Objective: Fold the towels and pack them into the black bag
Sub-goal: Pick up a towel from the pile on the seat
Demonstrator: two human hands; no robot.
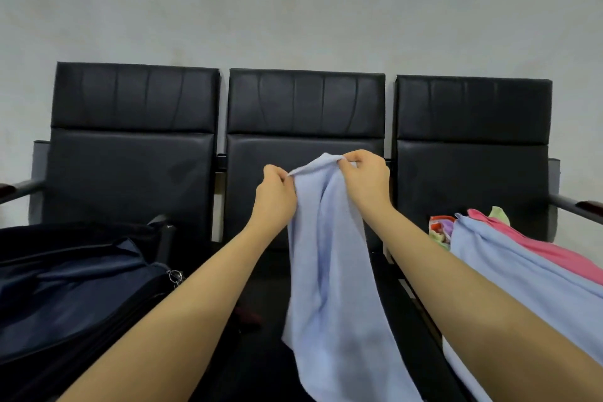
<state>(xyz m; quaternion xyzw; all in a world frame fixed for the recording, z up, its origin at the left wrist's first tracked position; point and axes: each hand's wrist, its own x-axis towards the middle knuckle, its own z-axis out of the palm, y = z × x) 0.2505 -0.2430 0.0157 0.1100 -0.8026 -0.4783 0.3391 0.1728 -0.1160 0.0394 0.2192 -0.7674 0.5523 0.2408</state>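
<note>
while both hands are raised over the middle seat, i see the left hand [274, 196] pinching the top edge of a pale blue towel [329, 271] between thumb and curled fingers, and the right hand [365, 179] pinching the same edge just beside it, so each grip is clenched on cloth. the towel hangs from that edge in loose vertical folds, in front of the middle seat, its lower end trailing toward the bottom of the view.

no brand, label or writing is readable anywhere.

counting: three black padded seats [130, 140] stand in a row against a plain grey wall [293, 10]. one black bag [71, 287] lies on the left seat, its top gaping open, with a metal zip pull [175, 276] at its near edge. on the right seat lies a heap of towels [509, 258]: i can tell a second pale blue one on top, a pink one [554, 248] behind it, a light green corner [499, 215], and a patterned multicoloured piece [440, 230] at the far left of the heap; whether more lie beneath, i cannot tell.
</note>
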